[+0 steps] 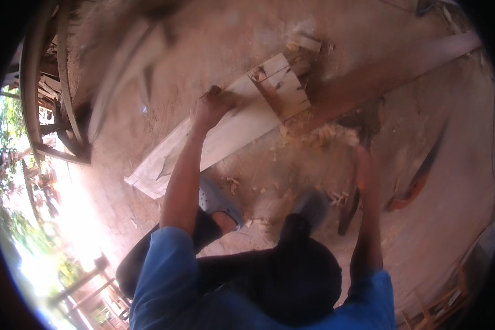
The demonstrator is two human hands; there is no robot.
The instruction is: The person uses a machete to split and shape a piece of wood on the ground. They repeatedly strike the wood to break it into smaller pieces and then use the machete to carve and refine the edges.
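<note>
A pale wooden board (pixel 220 140) lies slantwise before my feet, with lines and a cut-out notch towards its far right end. My left hand (pixel 217 105) is closed on the board's far long edge, fingers mostly hidden. On the right, my right hand (pixel 364 168) is blurred by motion but wraps round a long-handled chopping tool. That tool's dark handle (pixel 348 213) sticks out below the fist. Its dark head (pixel 364 118) sits above, too smeared to tell an adze from a hatchet.
Beneath the board's right end runs a long reddish-brown plank (pixel 390 77). A handsaw (pixel 415 190) with an orange handle lies right of my right hand. Wood chips (pixel 333 133) scatter the dirt floor. Wooden frames (pixel 55 104) stand at the left; my shoe (pixel 217 203) is beside the board.
</note>
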